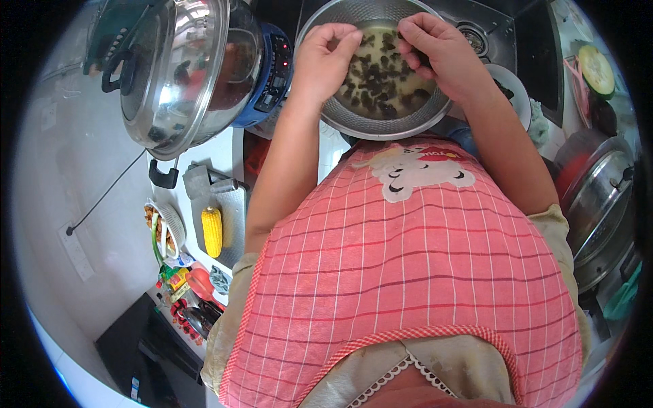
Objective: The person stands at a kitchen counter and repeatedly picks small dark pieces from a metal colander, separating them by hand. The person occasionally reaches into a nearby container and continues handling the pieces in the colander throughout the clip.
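Note:
A metal basin (380,130) with a dimpled wall holds cloudy yellowish water. Many small dark pieces of what looks like black fungus (375,76) lie in that water. Over the basin's left side, my left hand (326,58) has its thumb and index fingertips pressed together; no piece shows between them. My right hand (441,56) is above the right side of the water, fingers curled around dark fungus pieces (422,57). The palm side of each hand is partly hidden.
Left stand a large lidded steel pot (204,76) and a blue appliance (270,71) with lit red lights. Below are a cleaver (196,181) and corn cob (212,232) on a board. A white bowl (512,92), sink drain (472,38) and cut gourd (596,69) are right.

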A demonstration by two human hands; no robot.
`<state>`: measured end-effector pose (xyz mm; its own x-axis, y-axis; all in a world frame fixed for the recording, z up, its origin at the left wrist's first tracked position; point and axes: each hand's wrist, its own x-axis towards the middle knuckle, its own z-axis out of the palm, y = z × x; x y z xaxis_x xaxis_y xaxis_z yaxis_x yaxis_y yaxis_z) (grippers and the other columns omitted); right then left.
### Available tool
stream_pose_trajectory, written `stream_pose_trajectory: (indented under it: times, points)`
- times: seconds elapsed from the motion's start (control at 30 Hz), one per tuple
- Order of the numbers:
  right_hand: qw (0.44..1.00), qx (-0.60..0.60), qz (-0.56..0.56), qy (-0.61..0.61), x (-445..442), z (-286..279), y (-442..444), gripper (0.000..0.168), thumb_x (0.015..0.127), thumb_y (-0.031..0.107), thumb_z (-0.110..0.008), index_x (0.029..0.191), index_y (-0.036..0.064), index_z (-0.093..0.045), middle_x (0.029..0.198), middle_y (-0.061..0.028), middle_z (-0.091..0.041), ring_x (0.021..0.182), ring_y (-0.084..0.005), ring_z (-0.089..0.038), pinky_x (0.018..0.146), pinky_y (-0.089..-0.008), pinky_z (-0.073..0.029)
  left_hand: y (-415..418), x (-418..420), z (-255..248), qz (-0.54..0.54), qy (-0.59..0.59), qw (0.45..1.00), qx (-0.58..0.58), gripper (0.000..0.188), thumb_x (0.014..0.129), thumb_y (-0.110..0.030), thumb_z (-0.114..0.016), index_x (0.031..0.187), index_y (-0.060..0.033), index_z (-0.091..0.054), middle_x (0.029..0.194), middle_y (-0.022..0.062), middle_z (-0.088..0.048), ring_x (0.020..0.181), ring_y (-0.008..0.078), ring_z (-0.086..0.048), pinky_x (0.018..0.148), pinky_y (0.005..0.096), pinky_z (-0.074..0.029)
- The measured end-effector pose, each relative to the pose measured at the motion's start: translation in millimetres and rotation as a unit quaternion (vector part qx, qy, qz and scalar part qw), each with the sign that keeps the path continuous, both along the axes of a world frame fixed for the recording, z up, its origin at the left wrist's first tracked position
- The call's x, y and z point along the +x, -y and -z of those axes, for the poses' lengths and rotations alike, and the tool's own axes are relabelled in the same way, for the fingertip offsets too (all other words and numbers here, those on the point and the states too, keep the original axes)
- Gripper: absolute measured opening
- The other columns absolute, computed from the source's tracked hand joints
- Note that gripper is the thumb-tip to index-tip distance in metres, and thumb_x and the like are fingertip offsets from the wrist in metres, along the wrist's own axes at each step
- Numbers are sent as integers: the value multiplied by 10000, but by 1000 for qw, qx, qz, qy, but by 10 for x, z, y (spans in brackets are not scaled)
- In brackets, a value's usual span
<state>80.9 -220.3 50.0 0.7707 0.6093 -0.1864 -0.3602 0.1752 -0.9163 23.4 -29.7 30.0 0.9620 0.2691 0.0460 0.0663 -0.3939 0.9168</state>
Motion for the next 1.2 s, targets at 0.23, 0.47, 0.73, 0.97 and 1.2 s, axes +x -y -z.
stream_pose_trajectory:
  times: [0.23, 0.47, 0.73, 0.97, 1.2]
  points:
    - [999, -27, 15, -24, 41, 146, 12, 103, 881, 192, -527, 898, 90, -538, 764, 10, -563, 580, -30, -467, 423, -159, -312, 5, -159, 130, 154, -133, 770, 605, 193, 728, -153, -561, 885, -69, -636, 979, 82, -538, 980, 257, -493, 797, 375, -403]
    - [999, -38, -7, -6, 37, 112, 14, 137, 868, 136, -520, 992, 99, -564, 780, 30, -554, 603, -18, -459, 445, -150, -301, -13, -157, 166, 185, -168, 754, 607, 181, 721, -137, -547, 859, -84, -651, 943, 74, -578, 962, 249, -502, 799, 382, -378]
    - [997, -73, -24, 16, 12, 75, 14, 171, 862, 170, -533, 998, 98, -607, 756, 54, -537, 594, -3, -448, 442, -143, -290, 102, -54, -60, 76, -115, 986, -93, 140, 800, -105, -622, 926, -45, -632, 841, 39, -625, 711, 140, -590, 564, 240, -455]
    - [995, -85, -33, 35, -47, 35, -8, 209, 816, 204, -581, 976, 78, -632, 667, 36, -534, 562, -33, -462, 457, -170, -331, 191, -106, -253, 95, -44, 938, -330, 196, 832, -27, -553, 1023, 10, -575, 864, 66, -618, 735, 127, -588, 584, 226, -480]
    - [996, -75, -24, 51, -125, -91, -38, 255, 809, 273, -619, 952, 61, -635, 671, 37, -551, 562, -28, -469, 468, -170, -350, 248, -114, -267, 98, 18, 947, -307, 148, 810, -9, -577, 958, 5, -574, 824, 65, -605, 723, 129, -583, 565, 231, -500]
